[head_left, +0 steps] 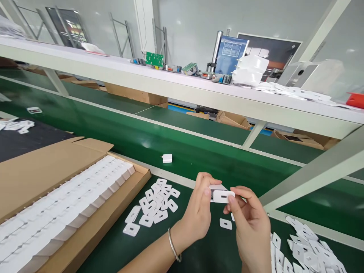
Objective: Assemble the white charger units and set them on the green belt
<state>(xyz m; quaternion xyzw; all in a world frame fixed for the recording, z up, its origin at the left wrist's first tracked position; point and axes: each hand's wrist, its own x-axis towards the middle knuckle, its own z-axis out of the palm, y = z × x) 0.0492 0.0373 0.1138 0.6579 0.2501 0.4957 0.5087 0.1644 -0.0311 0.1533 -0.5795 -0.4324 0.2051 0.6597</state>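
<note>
Two hands: the left hand (pixel 199 212) and right hand (pixel 250 223) are held together above the green mat (pixel 113 246), near its far edge.
Left grip: the fingers are curled closed around a white adapter body (pixel 215 188).
Right grip: thumb and forefinger are pinched closed on a white cover plate (pixel 223 196) with a slot.
Cover plate position: it is held against the adapter body, between both hands, above the mat.
Loose plate (pixel 225 223): it is laid on the mat just below the hands.
Plate piles: one left heap (pixel 157 201) and one right heap (pixel 307 250) are spread on the mat.
Carton (pixel 93 227): it is placed at left and filled with rows of white adapters (pixel 71 201).
Belt (pixel 199 151): a single adapter (pixel 167 158) is seen lying on it.
</note>
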